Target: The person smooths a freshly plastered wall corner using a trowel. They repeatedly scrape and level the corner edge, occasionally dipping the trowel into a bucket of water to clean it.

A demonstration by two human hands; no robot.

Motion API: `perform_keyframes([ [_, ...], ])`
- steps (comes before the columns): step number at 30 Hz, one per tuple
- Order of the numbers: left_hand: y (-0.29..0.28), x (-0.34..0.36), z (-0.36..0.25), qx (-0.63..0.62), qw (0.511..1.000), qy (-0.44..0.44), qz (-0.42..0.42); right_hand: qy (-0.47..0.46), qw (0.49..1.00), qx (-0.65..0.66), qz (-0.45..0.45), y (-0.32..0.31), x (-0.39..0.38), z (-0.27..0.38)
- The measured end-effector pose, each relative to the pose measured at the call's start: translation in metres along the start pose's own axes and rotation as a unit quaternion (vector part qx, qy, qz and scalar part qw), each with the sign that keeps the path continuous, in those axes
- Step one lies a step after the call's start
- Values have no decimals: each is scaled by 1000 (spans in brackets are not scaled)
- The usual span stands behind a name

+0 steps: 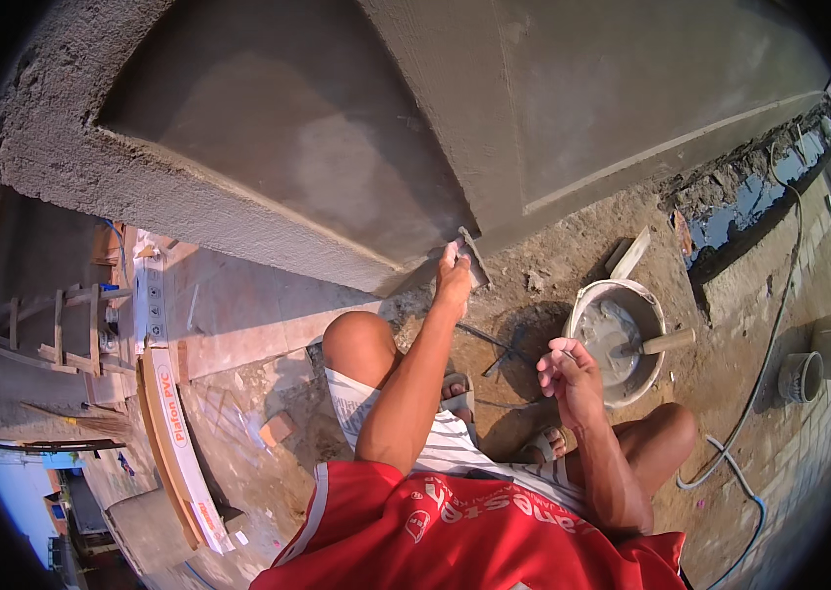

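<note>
My left hand [453,280] is closed around a small flat trowel [475,258], its grey blade beside the lower corner of the recessed wall panel [307,128]. The smooth grey plaster there looks damp in patches. My right hand [573,379] is raised at the near left side of a bucket [658,307], its fingers loosely bent and apart with nothing visible in them. Inside the bucket is pale grey wet mix [604,334]. A wooden handle [669,342] sticks out over its right rim; the tool's other end is partly sunk in the mix.
A plank piece [630,254] lies behind the bucket. On the right, a hose [764,364] curves over the ground near a small bucket [801,378] and a water-filled trench [754,197]. Long boxes [182,442], a brick piece [278,429] and a wooden ladder [57,329] are left.
</note>
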State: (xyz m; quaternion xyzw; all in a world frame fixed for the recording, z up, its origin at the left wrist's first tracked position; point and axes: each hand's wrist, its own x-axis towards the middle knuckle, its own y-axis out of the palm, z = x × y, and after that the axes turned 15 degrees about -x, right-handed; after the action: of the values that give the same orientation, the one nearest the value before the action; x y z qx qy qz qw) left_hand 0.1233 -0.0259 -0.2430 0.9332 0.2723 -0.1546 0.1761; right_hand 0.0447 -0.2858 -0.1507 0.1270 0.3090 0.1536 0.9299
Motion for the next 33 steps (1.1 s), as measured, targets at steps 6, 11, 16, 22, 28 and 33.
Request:
perform_keyframes([
  [6,-8,18,20,-78,996,-41,16,-1,1000,2,-14,-2,-3,2],
  [11,-9,24,25,-80,995,-52,30,9,1000,5,-16,-1,-7,7],
  [16,-12,29,23,-63,996,-18,60,13,1000,-4,-16,0,-5,7],
  [22,-4,25,20,-47,998,-23,28,9,1000,2,-17,-2,-6,6],
  [28,4,26,16,-100,994,-29,42,11,1000,20,-14,-3,-10,6],
  [33,8,16,-8,-205,971,-31,123,8,1000,25,-6,-1,-14,12],
])
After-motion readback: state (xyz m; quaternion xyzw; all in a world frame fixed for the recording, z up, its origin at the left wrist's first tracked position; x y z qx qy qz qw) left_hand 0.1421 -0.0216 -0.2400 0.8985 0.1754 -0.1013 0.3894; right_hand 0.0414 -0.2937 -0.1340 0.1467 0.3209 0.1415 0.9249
